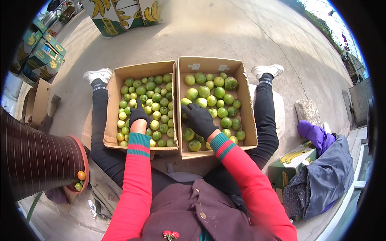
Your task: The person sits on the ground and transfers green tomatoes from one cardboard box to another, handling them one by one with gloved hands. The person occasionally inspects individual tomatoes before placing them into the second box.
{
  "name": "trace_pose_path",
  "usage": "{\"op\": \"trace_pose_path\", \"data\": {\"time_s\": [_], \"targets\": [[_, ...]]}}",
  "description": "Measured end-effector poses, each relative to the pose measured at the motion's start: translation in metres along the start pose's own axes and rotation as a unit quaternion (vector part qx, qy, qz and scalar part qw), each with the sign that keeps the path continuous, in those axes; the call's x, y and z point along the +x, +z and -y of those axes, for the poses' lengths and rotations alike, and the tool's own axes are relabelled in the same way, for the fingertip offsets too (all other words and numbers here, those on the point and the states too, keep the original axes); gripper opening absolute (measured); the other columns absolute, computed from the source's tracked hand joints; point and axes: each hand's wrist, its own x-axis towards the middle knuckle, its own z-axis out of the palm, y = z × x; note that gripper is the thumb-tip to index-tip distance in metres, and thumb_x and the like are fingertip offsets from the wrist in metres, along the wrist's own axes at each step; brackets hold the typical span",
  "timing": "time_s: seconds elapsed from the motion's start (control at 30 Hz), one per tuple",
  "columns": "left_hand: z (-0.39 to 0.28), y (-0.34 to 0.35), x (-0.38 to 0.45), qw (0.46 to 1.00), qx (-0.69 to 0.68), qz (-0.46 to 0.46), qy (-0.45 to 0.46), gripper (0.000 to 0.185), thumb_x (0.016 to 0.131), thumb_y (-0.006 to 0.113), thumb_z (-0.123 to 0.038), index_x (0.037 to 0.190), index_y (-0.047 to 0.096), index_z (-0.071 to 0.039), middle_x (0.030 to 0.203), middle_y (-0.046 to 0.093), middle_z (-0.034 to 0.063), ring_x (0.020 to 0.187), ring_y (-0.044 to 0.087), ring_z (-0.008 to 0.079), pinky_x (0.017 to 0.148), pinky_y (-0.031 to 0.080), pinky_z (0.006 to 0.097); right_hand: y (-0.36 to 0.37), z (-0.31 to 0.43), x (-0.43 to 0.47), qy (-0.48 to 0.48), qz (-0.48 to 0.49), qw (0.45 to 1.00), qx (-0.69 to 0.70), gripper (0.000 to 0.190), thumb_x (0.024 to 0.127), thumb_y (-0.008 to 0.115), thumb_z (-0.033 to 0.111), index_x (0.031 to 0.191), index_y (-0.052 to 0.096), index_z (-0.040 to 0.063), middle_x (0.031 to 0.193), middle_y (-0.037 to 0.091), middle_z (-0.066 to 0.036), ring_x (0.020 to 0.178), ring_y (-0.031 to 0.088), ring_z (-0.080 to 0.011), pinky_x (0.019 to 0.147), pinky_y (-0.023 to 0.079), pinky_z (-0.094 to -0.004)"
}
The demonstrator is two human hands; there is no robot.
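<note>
Two open cardboard boxes stand side by side between my legs. Many small green tomatoes (156,97) lie in the left cardboard box (140,67); larger green tomatoes (204,91) lie in the right cardboard box (211,62). My left hand (139,116), in a black glove, is over the left box with one finger pointing away from me among the tomatoes; whether it holds one is hidden. In the right box, near its left wall, my right hand (199,119), also gloved in black, reaches over the tomatoes with its fingertips beside one; its palm side is out of sight.
Printed banana boxes (110,25) stand at the far side, with more stacked at the left. A large dark ribbed container (42,159) with an orange rim is at my left. To my right, a grey jacket (330,174) and purple cloth (315,135) lie over a banana box (289,162).
</note>
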Motion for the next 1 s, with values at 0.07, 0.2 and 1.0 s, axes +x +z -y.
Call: {"op": "trace_pose_path", "data": {"time_s": [0.07,0.2,1.0], "targets": [[-0.003,-0.005,-0.011,0.996,-0.075,-0.045,0.035,0.114,0.065,0.085,-0.02,0.157,0.019,-0.025,0.147,0.032,0.0305,0.128,0.051,0.0431,0.103,0.048,0.0469,-0.004,-0.007,-0.003,-0.003,0.0,0.999,0.038,0.043,0.083,0.071,0.022,0.123,0.059,0.014,0.107,0.063,-0.01,0.099,0.063,-0.0304,0.078,0.053,-0.0423],[-0.001,-0.005,-0.013,0.92,-0.279,-0.183,0.207,0.108,0.068,0.086,-0.02,0.156,0.023,-0.019,0.141,0.039,0.0265,0.123,0.053,0.0394,0.101,0.049,0.0444,-0.014,-0.006,0.0,0.019,-0.065,0.996,0.06,0.042,0.089,0.068,0.027,0.127,0.056,0.013,0.112,0.064,-0.012,0.099,0.064,-0.032,0.081,0.052,-0.0444],[-0.022,0.005,-0.022,0.995,0.049,-0.023,0.086,0.042,0.086,0.061,-0.023,0.125,0.059,-0.007,0.13,0.059,0.0188,0.119,0.06,0.0374,0.099,0.05,0.0469,0.025,-0.023,0.058,0.095,-0.216,0.965,-0.113,0.061,0.092,0.063,0.027,0.146,0.043,0.007,0.129,0.06,-0.017,0.123,0.054,-0.0334,0.109,0.036,-0.0494]]}}
